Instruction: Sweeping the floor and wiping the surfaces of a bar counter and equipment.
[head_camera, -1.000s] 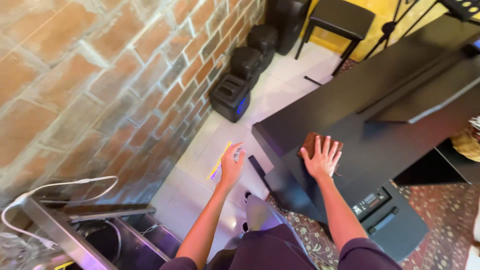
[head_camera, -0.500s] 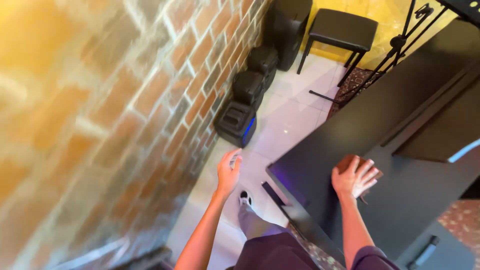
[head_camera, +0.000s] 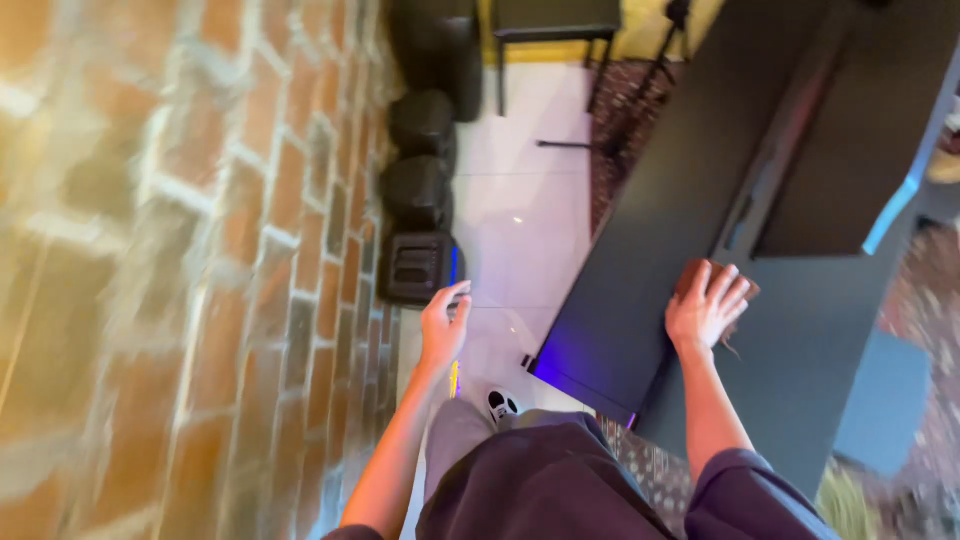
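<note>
From the head camera, one black desk (head_camera: 640, 260) serves as the landmark. The right hand (head_camera: 705, 310) lies flat on its top, fingers spread wide, pressing one brown cloth (head_camera: 700, 272). Left of the desk, the left hand (head_camera: 445, 325) hangs loosely open in the air, holding nothing. Beyond it, three black speakers (head_camera: 420, 265) line one brick wall (head_camera: 180, 280). One black stool (head_camera: 555, 25) stands beyond the desk.
</note>
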